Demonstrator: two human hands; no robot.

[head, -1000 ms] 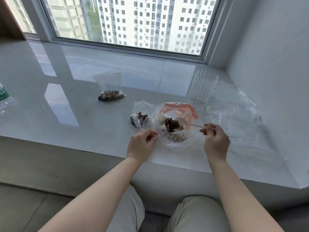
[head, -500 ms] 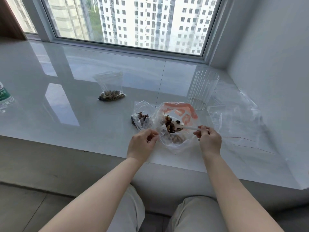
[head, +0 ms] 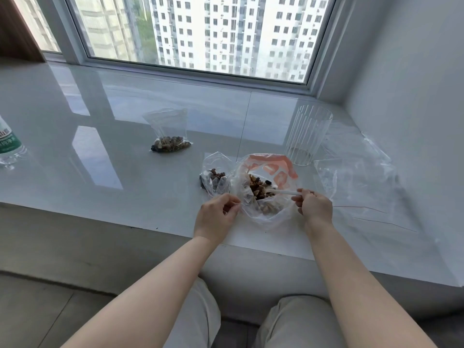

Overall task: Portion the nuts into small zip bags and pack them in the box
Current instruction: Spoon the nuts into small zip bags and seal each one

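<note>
One glossy white sill (head: 105,187), wide window (head: 200,33)

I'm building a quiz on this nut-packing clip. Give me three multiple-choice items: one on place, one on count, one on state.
1. Where does the ribbed clear cup stand?
A. Beyond the big nut bag, toward the window
B. Beside the water bottle
C. On the person's lap

2. How many small bags holding nuts lie on the sill?
A. None
B. Two
C. Five

3. What is the right hand doing?
A. Resting flat and empty
B. Holding the white spoon in the big bag
C. Lifting the cup

Answers: 1 A, the cup is just behind the bag; 2 B, one small bag lies apart, another beside the big bag; 3 B, fingers pinch the spoon's handle.
</note>
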